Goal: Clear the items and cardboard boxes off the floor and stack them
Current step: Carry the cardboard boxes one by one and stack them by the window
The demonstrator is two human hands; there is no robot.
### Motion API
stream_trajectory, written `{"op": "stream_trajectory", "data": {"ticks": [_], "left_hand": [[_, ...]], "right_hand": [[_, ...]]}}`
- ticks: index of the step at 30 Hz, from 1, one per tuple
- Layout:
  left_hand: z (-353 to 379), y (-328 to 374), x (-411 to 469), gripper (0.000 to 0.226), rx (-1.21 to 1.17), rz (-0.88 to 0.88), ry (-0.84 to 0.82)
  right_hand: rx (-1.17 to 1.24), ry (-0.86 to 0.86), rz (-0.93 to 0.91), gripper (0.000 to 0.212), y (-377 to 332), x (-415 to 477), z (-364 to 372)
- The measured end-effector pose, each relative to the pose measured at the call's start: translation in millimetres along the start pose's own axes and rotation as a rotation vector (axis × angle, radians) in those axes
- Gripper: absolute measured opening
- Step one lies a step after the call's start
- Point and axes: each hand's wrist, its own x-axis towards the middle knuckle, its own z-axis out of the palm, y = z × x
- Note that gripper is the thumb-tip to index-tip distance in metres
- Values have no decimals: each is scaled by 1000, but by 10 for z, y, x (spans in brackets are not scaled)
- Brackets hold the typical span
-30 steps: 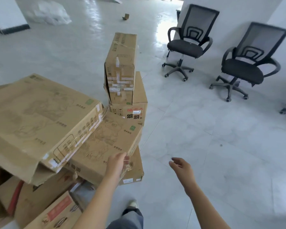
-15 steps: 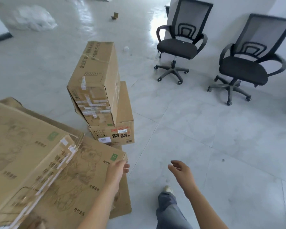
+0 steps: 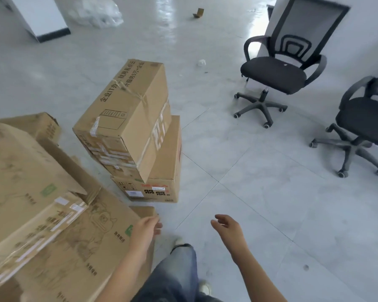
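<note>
Loosened since the earlier frame, our left hand [image 3: 147,228] no longer curls round the corner of the flat printed carton [image 3: 79,236]. Its fingers lie relaxed and slightly apart at that corner, and we cannot tell whether they touch it. Our right hand [image 3: 226,227] hovers over the tiled floor [image 3: 271,192], fingers loosely spread, holding nothing. The printed carton lies low in the pile on our left, under a bigger torn carton [image 3: 26,182]. Just beyond, a taped box [image 3: 127,114] sits askew on a red-printed box [image 3: 162,171]. We judge that pair the next lift. We should take the top box first, hands low on opposite sides, since it overhangs and could slide.
</note>
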Motion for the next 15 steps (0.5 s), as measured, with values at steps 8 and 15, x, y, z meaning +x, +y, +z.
{"op": "stream_trajectory", "data": {"ticks": [8, 15], "left_hand": [[159, 622, 952, 23, -260, -17, 224], [-122, 1667, 1676, 53, -553, 30, 672]], "right_hand": [[-137, -92, -74, 33, -801, 1140, -50], [-232, -171, -163, 32, -1912, 2129, 206]]}}
